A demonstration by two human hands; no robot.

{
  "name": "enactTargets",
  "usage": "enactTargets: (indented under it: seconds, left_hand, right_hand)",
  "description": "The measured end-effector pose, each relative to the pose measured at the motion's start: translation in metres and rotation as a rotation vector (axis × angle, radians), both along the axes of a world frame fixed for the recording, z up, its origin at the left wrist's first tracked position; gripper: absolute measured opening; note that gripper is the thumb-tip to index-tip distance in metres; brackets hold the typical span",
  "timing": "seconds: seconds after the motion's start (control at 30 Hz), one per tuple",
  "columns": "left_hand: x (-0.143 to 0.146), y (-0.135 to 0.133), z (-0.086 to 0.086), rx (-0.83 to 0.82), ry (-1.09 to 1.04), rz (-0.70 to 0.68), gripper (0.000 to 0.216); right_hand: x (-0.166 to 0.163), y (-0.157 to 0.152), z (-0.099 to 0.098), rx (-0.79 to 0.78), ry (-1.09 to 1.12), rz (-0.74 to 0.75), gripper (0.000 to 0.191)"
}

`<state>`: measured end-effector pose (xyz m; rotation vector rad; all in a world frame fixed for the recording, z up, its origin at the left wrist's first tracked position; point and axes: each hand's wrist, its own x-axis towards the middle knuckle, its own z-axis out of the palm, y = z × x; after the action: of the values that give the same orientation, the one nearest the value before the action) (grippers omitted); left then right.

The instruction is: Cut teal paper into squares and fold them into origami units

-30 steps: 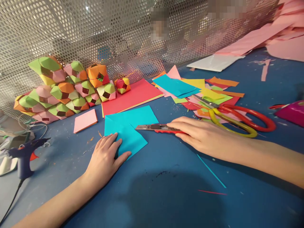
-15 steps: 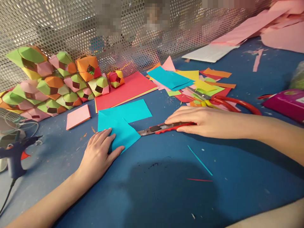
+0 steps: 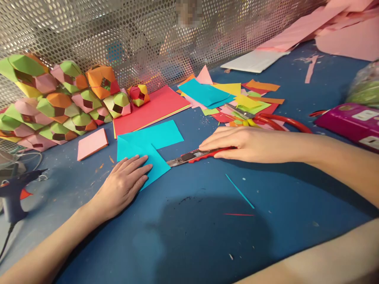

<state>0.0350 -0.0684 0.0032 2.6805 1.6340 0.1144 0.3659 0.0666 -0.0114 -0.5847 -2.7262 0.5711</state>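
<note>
My left hand (image 3: 121, 189) lies flat on a folded sheet of turquoise paper (image 3: 161, 163), its fingers stretched over the fold. A longer flap of the same turquoise paper reaches back and to the right. My right hand (image 3: 248, 144) holds a red utility knife (image 3: 197, 156) low over the table, thumb along the near side and fingers on top. The knife's tip meets the right corner of the folded paper; whether the blade is inside the fold cannot be made out.
Folded paper modules (image 3: 56, 104) are stacked at the back left, near a red sheet (image 3: 160, 104) and a pink paper stack (image 3: 93, 144). A glue gun (image 3: 17, 193) stands far left. Orange-handled scissors (image 3: 275, 120) lie on coloured scraps (image 3: 207, 94). A magenta box (image 3: 349, 122) sits right.
My left hand has slid a little right over the fold, its thumb drawn in closer to the fingers. The knife stays at the paper's corner. The whole view has shifted slightly.
</note>
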Motion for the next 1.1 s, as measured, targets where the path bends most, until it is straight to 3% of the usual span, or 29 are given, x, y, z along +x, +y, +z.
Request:
enactTargets:
  seconds: [1.1]
  left_hand:
    - [-0.009,0.004,-0.005,0.067,0.032,-0.085,0.038]
  right_hand:
    - [0.001,-0.006,0.011,-0.049,-0.084,0.076,0.033]
